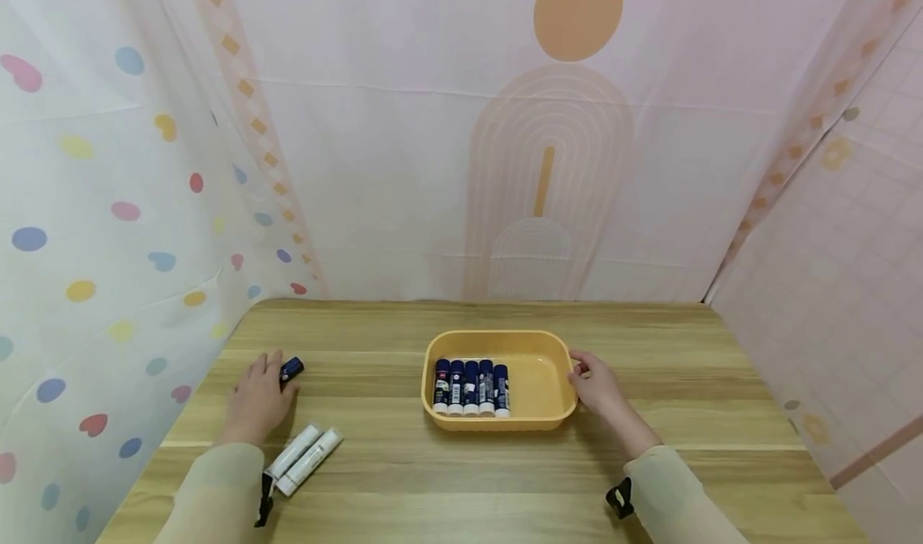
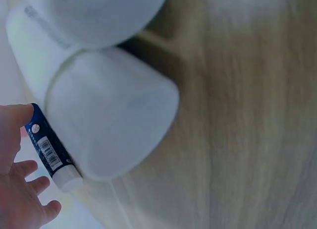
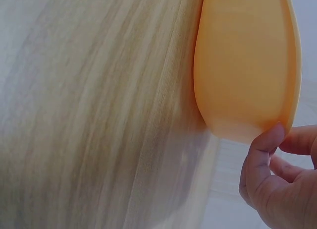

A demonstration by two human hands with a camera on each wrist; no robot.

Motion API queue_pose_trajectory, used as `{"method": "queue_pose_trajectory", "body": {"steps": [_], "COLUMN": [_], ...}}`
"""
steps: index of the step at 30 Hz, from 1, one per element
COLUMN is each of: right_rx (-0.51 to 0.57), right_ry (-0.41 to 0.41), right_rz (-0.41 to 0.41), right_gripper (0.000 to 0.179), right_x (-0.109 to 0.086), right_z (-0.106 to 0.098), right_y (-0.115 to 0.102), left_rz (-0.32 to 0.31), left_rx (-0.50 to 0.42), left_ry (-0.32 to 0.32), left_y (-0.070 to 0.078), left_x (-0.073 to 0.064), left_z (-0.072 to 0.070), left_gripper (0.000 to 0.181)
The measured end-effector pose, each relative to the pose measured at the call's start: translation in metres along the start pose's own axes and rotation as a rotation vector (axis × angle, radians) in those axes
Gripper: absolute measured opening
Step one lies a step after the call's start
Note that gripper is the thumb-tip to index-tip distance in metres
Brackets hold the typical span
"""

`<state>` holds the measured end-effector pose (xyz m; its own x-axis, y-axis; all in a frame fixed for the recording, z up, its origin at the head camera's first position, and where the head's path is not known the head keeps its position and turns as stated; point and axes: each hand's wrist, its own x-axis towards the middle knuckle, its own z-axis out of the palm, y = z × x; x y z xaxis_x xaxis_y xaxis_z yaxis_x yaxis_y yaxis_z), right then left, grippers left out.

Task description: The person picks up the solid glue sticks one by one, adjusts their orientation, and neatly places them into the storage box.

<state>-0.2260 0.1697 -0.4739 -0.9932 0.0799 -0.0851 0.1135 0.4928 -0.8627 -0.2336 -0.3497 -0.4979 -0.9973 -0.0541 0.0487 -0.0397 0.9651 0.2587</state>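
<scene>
A dark blue glue stick [image 1: 292, 369] with a white end lies on the table's left side. My left hand [image 1: 261, 396] is over it; in the left wrist view the thumb touches the blue end of the glue stick [image 2: 49, 152], while the other fingers are spread. At the right end of a yellow plastic basket [image 1: 539, 384], my right hand [image 1: 595, 381] pinches the rim between thumb and fingers, as the right wrist view also shows. Inside the basket, several blue glue sticks [image 1: 472, 388] stand side by side in its left half.
Two white tubes [image 1: 310, 461] lie side by side near my left wrist, and loom large in the left wrist view. The wooden table [image 1: 404, 480] ends at a patterned curtain [image 1: 389, 191] behind, with more curtain at both sides.
</scene>
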Motion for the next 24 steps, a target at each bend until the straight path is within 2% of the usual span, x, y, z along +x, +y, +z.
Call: {"method": "queue_pose_trajectory", "body": {"steps": [8,16,19,24], "right_rx": [0.018,0.006,0.012,0.013], "right_ry": [0.001,0.0,0.003,0.006], "right_rz": [0.012,-0.003,0.008,0.01], "right_gripper": [0.042,0.042,0.042,0.042], "right_x": [-0.0001,0.0012,0.0013,0.0011], "right_z": [0.0006,0.0022,0.0021,0.0012], "right_y": [-0.0006,0.0014,0.0013,0.0014], "left_rz": [-0.01,-0.055,-0.045,-0.017], "left_rx": [0.059,0.092,0.097,0.108], "left_ry": [-0.051,-0.112,-0.1,-0.047], "left_y": [0.0062,0.0052,0.0048,0.0052], "left_x": [0.0017,0.0022,0.0028,0.0045], "left_z": [-0.008,-0.0092,-0.0088,-0.0093], "left_gripper": [0.059,0.052,0.051,0.049]}}
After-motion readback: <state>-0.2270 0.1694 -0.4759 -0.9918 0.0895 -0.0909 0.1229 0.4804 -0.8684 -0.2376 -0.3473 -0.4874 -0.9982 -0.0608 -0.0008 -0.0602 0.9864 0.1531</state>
